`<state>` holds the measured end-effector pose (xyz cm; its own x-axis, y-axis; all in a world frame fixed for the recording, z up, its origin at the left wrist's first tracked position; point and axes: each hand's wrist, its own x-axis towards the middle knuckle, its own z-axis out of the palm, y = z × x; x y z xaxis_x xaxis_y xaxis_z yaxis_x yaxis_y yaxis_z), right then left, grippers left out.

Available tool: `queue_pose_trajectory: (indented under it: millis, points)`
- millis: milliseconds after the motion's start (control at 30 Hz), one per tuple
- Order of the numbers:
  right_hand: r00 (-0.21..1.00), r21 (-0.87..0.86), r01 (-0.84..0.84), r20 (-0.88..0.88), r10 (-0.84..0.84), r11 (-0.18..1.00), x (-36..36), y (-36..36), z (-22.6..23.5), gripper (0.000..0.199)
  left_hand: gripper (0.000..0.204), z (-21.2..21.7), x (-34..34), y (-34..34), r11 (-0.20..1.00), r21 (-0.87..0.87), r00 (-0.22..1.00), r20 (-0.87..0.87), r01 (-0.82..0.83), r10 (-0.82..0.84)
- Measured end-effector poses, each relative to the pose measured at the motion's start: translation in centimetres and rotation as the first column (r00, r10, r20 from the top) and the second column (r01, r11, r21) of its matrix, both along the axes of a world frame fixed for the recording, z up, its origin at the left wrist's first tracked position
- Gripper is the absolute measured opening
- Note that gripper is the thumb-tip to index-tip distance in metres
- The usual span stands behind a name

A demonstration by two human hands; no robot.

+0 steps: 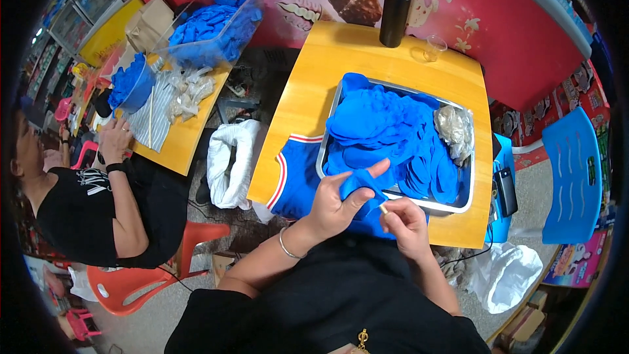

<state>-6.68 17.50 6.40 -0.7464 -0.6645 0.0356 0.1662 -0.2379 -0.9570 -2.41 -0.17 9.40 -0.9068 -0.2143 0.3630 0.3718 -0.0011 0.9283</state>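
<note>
My left hand [331, 206] grips a small blue fabric piece [359, 182] between thumb and fingers, just above the near edge of a metal tray [464, 204]. Close beside it, my right hand [407, 228] pinches a thin, pale stick [384, 209] whose tip meets the blue piece. Many flat, rounded blue pieces [386, 124] lie heaped in the tray. A clear plastic bag [453, 128] with something inside rests at the tray's right side. Under my wrists and left of the tray spreads a blue garment [295, 180] with red and white striped trim.
A black flask [396, 13] and a clear cup [434, 48] stand at the yellow table's far end. Left, another person [85, 213] sits by a second table with a bin of blue pieces [213, 29]. White sacks [232, 164] stand on the floor. A blue chair [571, 174] is at right.
</note>
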Motion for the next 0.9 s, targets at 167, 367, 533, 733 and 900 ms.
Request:
queue_pose_trajectory:
  millis: [167,367,533,733,900]
  points:
    - [0.976,-0.114,-0.095,0.183,0.115,0.989,0.3,0.5,-0.3,0.018,0.049,0.6,0.1,0.0,0.995,-0.091,0.999,-0.024,-0.034,0.032]
    - [0.962,0.221,0.016,-0.270,0.046,0.975,-1.3,1.3,1.2,0.019,0.051,0.4,-0.1,-1.2,0.980,-0.201,0.996,-0.088,0.003,-0.021]
    - [0.947,0.171,0.090,-0.320,-0.031,0.981,-0.6,0.5,0.9,0.020,0.060,0.1,0.1,-0.7,0.999,-0.042,0.996,-0.081,0.031,-0.034]
    - [0.894,0.233,0.176,-0.444,-0.056,0.956,-0.9,0.2,1.3,0.024,0.062,1.4,0.1,-1.8,0.987,-0.150,0.997,-0.057,-0.060,0.052]
    - [0.844,0.263,0.250,-0.530,-0.076,0.932,-0.6,0.0,1.8,0.023,0.056,1.3,0.3,-2.0,0.985,-0.166,0.998,-0.039,-0.050,0.044]
